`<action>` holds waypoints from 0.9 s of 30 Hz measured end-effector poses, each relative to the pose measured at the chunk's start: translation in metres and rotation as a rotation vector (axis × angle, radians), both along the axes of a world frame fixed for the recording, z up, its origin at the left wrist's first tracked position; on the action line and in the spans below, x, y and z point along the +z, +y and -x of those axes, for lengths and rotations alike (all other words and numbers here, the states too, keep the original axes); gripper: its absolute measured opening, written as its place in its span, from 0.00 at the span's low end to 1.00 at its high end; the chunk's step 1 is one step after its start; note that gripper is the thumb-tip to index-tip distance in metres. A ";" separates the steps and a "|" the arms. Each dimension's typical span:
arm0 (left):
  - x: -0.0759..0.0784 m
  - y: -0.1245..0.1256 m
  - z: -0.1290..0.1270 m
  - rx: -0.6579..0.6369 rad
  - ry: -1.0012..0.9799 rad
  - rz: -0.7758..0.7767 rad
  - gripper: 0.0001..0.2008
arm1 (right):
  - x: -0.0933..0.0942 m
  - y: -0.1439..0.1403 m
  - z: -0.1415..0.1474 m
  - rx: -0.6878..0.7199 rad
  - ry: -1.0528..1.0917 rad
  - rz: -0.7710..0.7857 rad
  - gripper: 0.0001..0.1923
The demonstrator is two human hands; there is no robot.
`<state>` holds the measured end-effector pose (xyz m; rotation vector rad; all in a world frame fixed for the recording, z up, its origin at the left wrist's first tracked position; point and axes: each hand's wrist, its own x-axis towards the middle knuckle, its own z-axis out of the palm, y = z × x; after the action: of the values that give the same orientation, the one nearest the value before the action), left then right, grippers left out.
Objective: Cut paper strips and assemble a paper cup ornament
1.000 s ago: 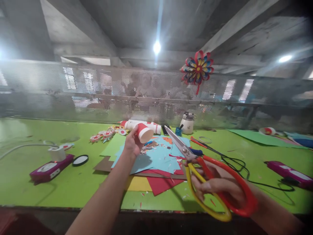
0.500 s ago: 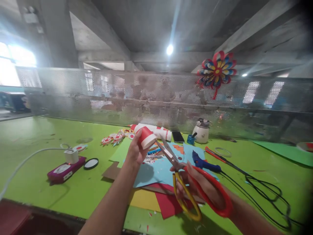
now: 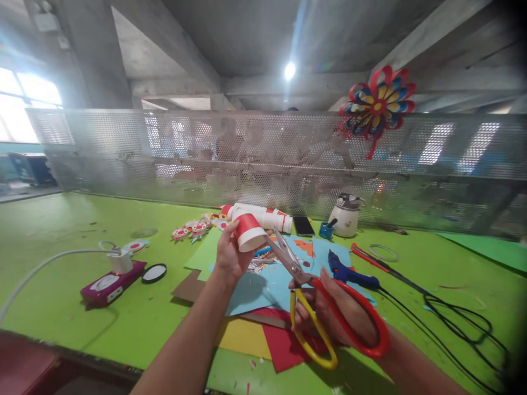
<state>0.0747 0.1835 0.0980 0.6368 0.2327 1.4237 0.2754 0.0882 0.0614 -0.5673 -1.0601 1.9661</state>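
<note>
A paper cup (image 3: 248,229), red with a white rim band, is tilted in my left hand (image 3: 231,252), its open end facing down and to the right. My right hand (image 3: 325,312) grips scissors (image 3: 297,270) with one red and one yellow handle loop. The blades are parted, and their tips lie close to the cup's rim; whether they touch it I cannot tell. Below both hands lies light blue paper (image 3: 257,293) strewn with paper scraps (image 3: 263,264).
A blue glue gun (image 3: 354,277) with a black cord lies right. Behind are stacked paper cups (image 3: 267,218), a phone (image 3: 303,226), a blue pot (image 3: 326,230) and a bottle (image 3: 345,218). Left are a purple power strip (image 3: 111,285) and a round black-rimmed disc (image 3: 154,273). A perforated screen (image 3: 197,164) borders the table.
The cup has turned slightly, so more of its open rim faces me. The scissors stay parted near the rim. The whole view has shifted a little.
</note>
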 end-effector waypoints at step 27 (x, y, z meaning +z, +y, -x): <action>-0.016 -0.002 -0.016 -0.007 0.143 0.084 0.11 | -0.014 -0.007 0.007 -0.160 -0.097 0.126 0.24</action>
<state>0.0903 0.1816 0.0823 0.6702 0.3999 1.3557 0.2682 0.0817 0.0478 -0.7987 -0.9237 1.8888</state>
